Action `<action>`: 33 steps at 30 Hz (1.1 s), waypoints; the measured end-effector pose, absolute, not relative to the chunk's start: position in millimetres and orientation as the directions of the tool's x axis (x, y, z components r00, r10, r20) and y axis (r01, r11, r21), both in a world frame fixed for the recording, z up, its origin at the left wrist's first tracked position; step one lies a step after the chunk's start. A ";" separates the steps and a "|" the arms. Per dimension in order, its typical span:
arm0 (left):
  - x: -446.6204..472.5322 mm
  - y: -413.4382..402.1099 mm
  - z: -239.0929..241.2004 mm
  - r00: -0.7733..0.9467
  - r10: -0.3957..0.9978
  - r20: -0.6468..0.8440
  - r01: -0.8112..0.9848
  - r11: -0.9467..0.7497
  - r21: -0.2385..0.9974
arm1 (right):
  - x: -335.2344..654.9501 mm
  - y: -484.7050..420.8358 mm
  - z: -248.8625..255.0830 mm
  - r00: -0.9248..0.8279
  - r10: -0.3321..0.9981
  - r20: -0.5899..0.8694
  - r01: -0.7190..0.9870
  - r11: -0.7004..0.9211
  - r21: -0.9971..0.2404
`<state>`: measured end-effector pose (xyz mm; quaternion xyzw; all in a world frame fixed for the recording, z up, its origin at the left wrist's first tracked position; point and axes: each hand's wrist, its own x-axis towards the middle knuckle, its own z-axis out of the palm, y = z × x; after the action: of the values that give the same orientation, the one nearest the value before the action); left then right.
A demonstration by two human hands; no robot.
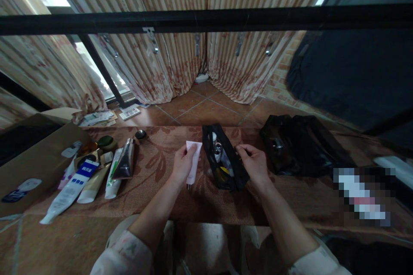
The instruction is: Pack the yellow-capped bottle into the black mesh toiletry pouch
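A pale pink squeeze tube [193, 163] is pinched in my left hand [183, 162], its dark cap end pointing toward me. Just right of it stands a small black pouch [238, 167], its top gaping. Inside the pouch I see a silver-and-white bottle [217, 150] and a yellow item [223, 174] that I cannot make out. My right hand [254, 161] grips the pouch's right edge between thumb and fingers.
To the left lie several tubes, among them a blue-and-white tube [72, 189], beside a cardboard box [35, 154]. A round dark lid [140, 135] rests behind them. A black bag [297, 146] lies right on the cloth-covered bench [155, 172]. A dark rail [206, 20] crosses ahead.
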<state>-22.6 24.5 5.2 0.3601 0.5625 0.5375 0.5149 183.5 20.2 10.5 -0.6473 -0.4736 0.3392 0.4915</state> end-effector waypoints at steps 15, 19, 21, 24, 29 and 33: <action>-22.5 20.6 10.5 -0.256 0.960 -0.110 -0.257 0.043 0.965 | 183.5 17.9 10.5 0.348 0.938 -0.015 0.244 -0.107 -0.964; -24.1 18.8 12.5 -0.259 0.961 -0.092 -0.201 0.040 0.979 | 183.8 17.9 8.2 0.358 0.934 -0.023 0.236 -0.114 -0.965; -24.8 17.7 14.7 -0.253 0.963 -0.096 -0.190 0.047 0.981 | 184.8 19.1 4.3 0.362 0.932 -0.018 0.232 -0.109 -0.967; -25.2 16.6 16.9 -0.247 0.964 -0.095 -0.159 0.056 0.986 | 186.3 20.8 -1.1 0.361 0.933 -0.006 0.244 -0.100 -0.965; -24.1 16.5 16.8 -0.230 0.970 -0.072 -0.129 0.043 0.991 | 186.4 20.6 1.4 0.353 0.935 0.024 0.278 -0.080 -0.957; -23.7 17.1 16.5 -0.246 0.966 -0.075 -0.099 0.052 0.994 | 184.3 18.3 8.4 0.345 0.938 0.019 0.294 -0.089 -0.952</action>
<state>-23.7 17.1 16.5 0.3935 0.5511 0.5651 0.4713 184.3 18.3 8.4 -0.6596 -0.4672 0.3305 0.4872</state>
